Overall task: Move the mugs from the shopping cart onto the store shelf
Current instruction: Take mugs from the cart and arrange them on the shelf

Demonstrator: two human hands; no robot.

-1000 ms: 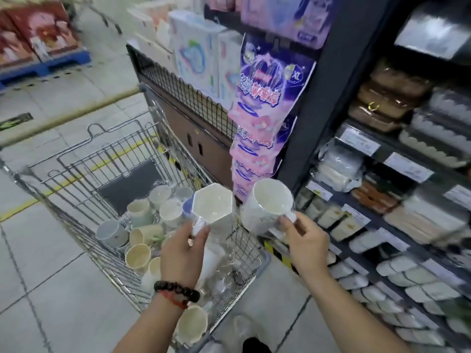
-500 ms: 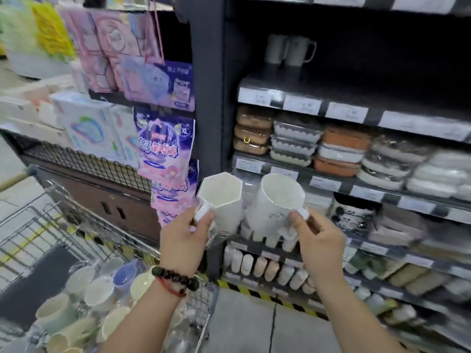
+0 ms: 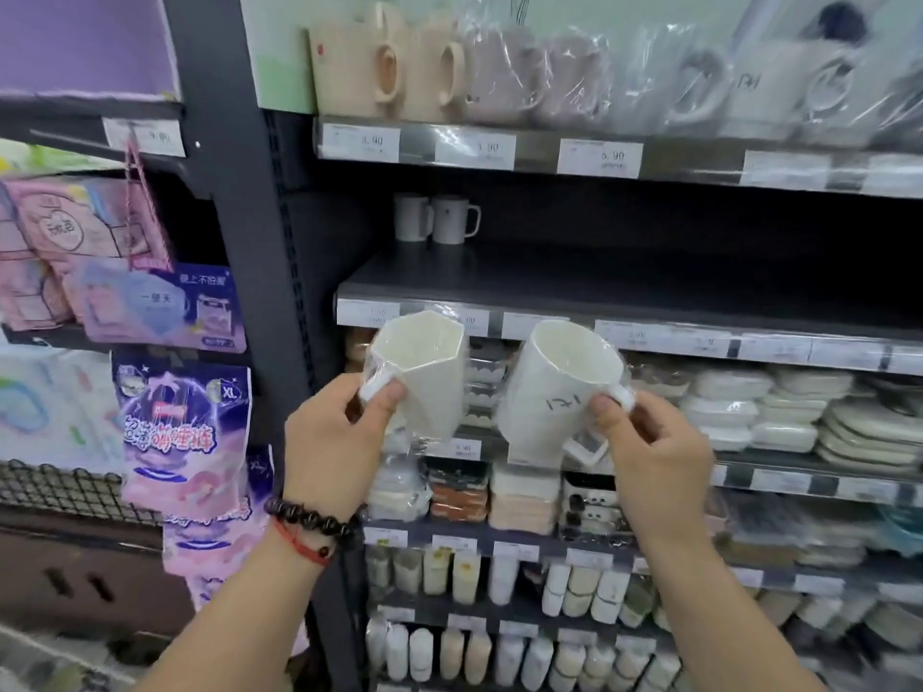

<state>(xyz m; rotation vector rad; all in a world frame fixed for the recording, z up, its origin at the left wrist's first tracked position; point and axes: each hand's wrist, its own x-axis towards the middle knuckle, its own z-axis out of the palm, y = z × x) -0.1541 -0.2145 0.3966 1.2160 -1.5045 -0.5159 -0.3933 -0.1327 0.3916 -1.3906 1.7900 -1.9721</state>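
Observation:
My left hand [image 3: 332, 449] grips the handle of a white hexagonal mug [image 3: 424, 379] wrapped in clear plastic. My right hand [image 3: 654, 467] pinches the handle of a round white mug [image 3: 554, 392] with small dark marks on its side. Both mugs are held tilted with their mouths toward me, just below the front edge of a dark shelf [image 3: 624, 287]. Two white mugs [image 3: 437, 218] stand at the back left of that shelf. The shopping cart is out of view.
The shelf above holds a row of beige, pink and white wrapped mugs [image 3: 499, 72]. Stacked packaged dishes [image 3: 779, 412] and cups fill the shelves below. A dark upright post [image 3: 249, 252] stands left, with pink and purple packets [image 3: 185, 422] hanging beside it.
My view has swung up and right, away from the cart, to face the shelves. Both hands have risen with their mugs toward the dark shelf.

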